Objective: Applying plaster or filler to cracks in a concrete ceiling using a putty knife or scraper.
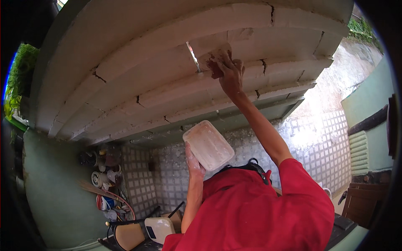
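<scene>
My right hand [231, 74] is raised on an outstretched arm to the pale block surface [146, 54]. Its fingers grip a flat reddish-brown scraper [215, 67], smeared with whitish material and held against the surface. Beside the scraper, a narrow bright slit [192, 55] opens between blocks. Lower down, my left hand [193, 161] supports a rectangular off-white plastic tub [208, 144] from its left side. Whitish residue coats the tub and the left fingers. Part of the left hand is hidden behind the tub.
Dark cracks mark the stepped block courses. At lower left, buckets [99, 179], a broom [94, 189] and other items stand by the green wall [58, 188]. Chairs [129, 236] are near my left elbow. Patterned tiles [322, 146] cover the floor.
</scene>
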`<state>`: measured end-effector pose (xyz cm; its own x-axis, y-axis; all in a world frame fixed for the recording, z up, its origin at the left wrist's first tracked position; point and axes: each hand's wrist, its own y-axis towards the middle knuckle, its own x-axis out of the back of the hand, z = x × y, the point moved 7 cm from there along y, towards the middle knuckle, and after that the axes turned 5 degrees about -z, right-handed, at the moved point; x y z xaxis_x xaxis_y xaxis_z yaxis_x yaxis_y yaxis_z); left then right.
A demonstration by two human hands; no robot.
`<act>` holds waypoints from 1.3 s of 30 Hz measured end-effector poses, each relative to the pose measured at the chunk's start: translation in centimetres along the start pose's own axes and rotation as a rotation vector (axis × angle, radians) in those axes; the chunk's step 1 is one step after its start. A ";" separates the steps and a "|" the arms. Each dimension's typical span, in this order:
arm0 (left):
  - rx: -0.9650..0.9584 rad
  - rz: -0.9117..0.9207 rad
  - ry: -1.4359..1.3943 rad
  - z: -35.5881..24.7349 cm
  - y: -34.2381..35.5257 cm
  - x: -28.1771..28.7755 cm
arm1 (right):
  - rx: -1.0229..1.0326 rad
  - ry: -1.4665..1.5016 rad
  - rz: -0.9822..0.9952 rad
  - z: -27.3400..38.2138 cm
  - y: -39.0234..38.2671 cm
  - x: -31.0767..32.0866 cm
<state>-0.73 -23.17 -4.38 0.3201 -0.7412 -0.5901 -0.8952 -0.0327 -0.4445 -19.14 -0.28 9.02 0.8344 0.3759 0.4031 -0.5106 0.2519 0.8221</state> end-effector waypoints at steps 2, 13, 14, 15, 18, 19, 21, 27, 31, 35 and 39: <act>-0.008 -0.041 -0.006 -0.3 -0.3 0.4 | 0.008 0.080 -0.113 1.1 1.1 2.1; -0.022 0.060 0.024 -0.1 0.5 -0.5 | -0.101 0.011 -0.001 -1.7 0.2 4.3; -0.014 0.066 0.034 0.0 0.7 -0.6 | -0.123 -0.019 -0.082 -3.1 0.5 5.3; -0.013 0.072 0.049 0.0 0.7 -0.9 | -0.144 -0.053 -0.162 -4.6 0.7 6.3; -0.005 0.086 0.069 0.2 0.9 -1.3 | -0.497 0.471 -0.170 -8.7 2.9 8.9; 0.000 0.096 0.064 0.3 1.0 -1.6 | -0.607 0.357 -0.078 -10.9 3.1 8.6; -0.006 0.108 0.087 0.3 1.1 -2.2 | -0.532 0.385 -0.215 -11.8 3.9 8.9; 0.006 0.086 0.100 0.3 1.2 -2.3 | -0.412 0.351 -0.354 -12.0 5.1 6.8; -0.017 0.033 0.107 -0.3 1.6 -1.0 | -0.388 0.208 -0.274 -9.9 5.3 6.9; -0.022 0.007 0.109 -0.9 1.8 -0.6 | -0.326 0.243 -0.308 -8.4 5.2 6.2; -0.001 0.023 0.091 -1.2 2.0 -0.6 | -0.346 0.323 -0.135 -4.3 5.4 5.1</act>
<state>-3.08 -23.60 -4.11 0.2698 -0.7994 -0.5368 -0.9025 -0.0156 -0.4303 -18.56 6.85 13.75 0.8188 0.5632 0.1112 -0.4867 0.5783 0.6547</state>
